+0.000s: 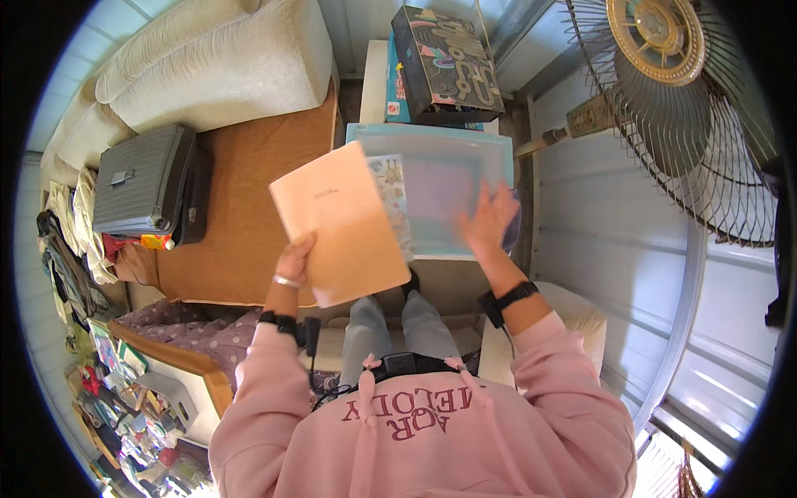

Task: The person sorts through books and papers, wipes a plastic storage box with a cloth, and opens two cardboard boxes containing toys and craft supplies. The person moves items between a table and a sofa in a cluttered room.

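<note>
My left hand point(297, 258) grips a plain tan notebook point(348, 230) by its left edge, thumb on the cover. The notebook is tilted and bears a small line of writing. It partly covers a printed sheet of small pictures point(398, 205). That sheet lies on a translucent light-blue plastic box point(373, 132), where something pinkish-purple shows faintly. Over the box's right part is my right hand point(489, 221), blurred, fingers apart and holding nothing visible. Whether it touches the box cannot be told.
A black printed carton point(448, 68) sits behind the box. At left, a dark grey hard-shell suitcase point(140, 177) rests on a brown mat point(249, 187) beside a cream sofa point(218, 68). A wire-caged fan point(666, 118) stands upper right, near a corrugated metal wall point(598, 211).
</note>
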Motion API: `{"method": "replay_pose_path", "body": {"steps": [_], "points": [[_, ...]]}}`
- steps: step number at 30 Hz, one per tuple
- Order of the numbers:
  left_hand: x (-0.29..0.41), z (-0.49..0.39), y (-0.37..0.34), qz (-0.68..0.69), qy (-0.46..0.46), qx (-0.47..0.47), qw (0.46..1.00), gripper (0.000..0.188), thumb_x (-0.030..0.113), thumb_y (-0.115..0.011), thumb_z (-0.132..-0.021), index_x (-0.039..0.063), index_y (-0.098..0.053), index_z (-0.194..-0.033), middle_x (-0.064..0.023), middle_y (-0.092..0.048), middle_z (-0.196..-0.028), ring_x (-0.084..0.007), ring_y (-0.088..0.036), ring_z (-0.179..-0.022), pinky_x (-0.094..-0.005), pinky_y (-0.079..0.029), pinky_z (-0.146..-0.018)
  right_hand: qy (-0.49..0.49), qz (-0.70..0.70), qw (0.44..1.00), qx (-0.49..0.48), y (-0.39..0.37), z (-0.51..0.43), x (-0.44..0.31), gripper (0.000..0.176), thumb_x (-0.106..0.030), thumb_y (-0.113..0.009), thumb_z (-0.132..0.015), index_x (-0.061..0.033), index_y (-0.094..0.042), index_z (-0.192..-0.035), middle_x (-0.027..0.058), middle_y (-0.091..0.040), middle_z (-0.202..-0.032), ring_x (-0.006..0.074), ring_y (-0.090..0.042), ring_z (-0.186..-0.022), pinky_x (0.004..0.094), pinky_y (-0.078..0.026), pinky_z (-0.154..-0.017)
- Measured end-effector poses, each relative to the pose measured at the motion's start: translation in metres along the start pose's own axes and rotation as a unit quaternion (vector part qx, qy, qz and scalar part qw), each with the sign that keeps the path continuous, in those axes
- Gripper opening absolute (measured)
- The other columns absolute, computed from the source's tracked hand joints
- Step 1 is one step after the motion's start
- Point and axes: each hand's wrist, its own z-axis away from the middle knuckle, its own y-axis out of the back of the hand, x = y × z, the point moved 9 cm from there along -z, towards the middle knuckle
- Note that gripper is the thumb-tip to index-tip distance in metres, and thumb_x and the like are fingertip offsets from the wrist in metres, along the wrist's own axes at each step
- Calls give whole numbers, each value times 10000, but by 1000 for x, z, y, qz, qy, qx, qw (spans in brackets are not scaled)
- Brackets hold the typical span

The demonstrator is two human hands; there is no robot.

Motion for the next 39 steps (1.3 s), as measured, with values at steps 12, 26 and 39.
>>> {"method": "replay_pose_path", "body": {"steps": [12, 26, 39], "points": [[-9, 163, 155, 151, -80, 248, 954, 303, 165, -591, -832, -54, -552, -1037, -119, -606, -999, -220, -594, -885, -356, -490, -781, 53, -166, 984, -47, 4, 23, 73, 524, -99, -585, -765, -14, -385, -1242, 188, -328, -1315, 336, -377, -1173, 391, -329, -963], [-97, 443, 238, 308, -361, 355, 806, 219, 96, -538, -855, -23, -558, -1037, -102, -610, -1003, -190, -602, -888, -307, -496, -777, -3, -568, 743, -355, -33, -29, -58, 475, -158, -570, -851, -7, -372, -1255, 106, -489, -1169, 217, -508, -1008, 348, -422, -828], [-229, 470, 351, 542, -421, 520, 509, 349, 73, -515, -851, -6, -444, -1183, -134, -535, -1138, -292, -541, -1004, -422, -458, -860, 76, -522, 774, -351, 6, -11, -212, 435, -109, -568, -841, -7, -401, -1229, 90, -504, -1152, 194, -508, -990, 308, -404, -832]]}}
